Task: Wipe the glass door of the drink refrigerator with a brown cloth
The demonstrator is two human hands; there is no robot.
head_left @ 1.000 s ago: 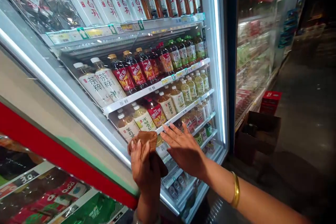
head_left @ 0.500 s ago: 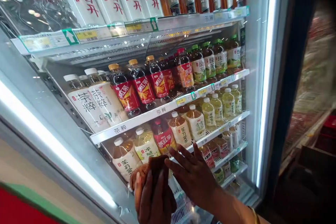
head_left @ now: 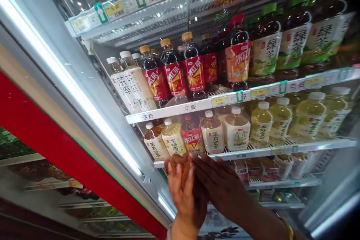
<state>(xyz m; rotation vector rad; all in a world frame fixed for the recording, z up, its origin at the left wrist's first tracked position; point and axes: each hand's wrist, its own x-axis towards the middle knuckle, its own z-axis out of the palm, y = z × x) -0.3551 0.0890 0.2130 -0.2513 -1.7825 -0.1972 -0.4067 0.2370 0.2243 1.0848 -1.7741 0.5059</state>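
Observation:
A crumpled brown cloth (head_left: pixel 180 165) is in my left hand (head_left: pixel 182 191), whose fingers point upward over it, in front of a drinks fridge's glass. My right hand (head_left: pixel 222 183) lies close against its right side, fingers stretched out and nearly together, the fingertips at the cloth's edge. Whether those fingertips press on the cloth or on the glass, I cannot tell. Just above the hands stand a red-labelled tea bottle (head_left: pixel 192 135) and a pale-labelled bottle (head_left: pixel 212 135) on a shelf.
Dark bottles with red labels (head_left: pixel 174 78) and green-capped tea bottles (head_left: pixel 266 50) fill the shelf above. Yellow drinks (head_left: pixel 261 123) stand at right. A bright light strip (head_left: pixel 84 105) and a red panel (head_left: pixel 56 135) run down the left, with further shelves (head_left: pixel 81 206) beyond.
The view has turned, so the red panel and other shelves show at left and the right-hand bottles look larger. My right hand has come against the left hand and cloth, its fingers less spread.

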